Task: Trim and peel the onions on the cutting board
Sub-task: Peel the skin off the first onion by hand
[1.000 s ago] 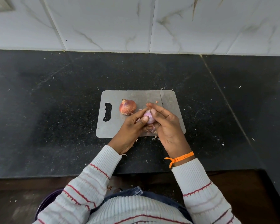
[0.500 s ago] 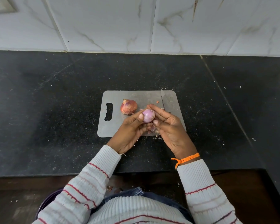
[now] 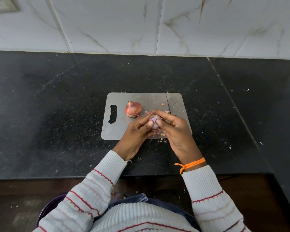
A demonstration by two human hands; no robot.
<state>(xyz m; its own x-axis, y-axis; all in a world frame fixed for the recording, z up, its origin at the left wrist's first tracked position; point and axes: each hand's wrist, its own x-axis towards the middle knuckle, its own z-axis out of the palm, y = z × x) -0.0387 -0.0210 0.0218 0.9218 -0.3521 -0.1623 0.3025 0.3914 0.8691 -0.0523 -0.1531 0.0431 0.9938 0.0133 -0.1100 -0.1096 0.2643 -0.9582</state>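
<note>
both hands pinch the peeled onion [image 3: 154,121] over the cutting board [image 3: 119,131]: left hand [image 3: 137,131] at its 8 o'clock, right hand [image 3: 172,129] at 4. the unpeeled onion [image 3: 133,109] sits at 10 o'clock, knife [image 3: 169,104] at 1.

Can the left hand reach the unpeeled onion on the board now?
Probably yes, but not freely: the left hand holds the peeled onion together with the right hand. The unpeeled onion lies close beyond it, nothing between.
</note>
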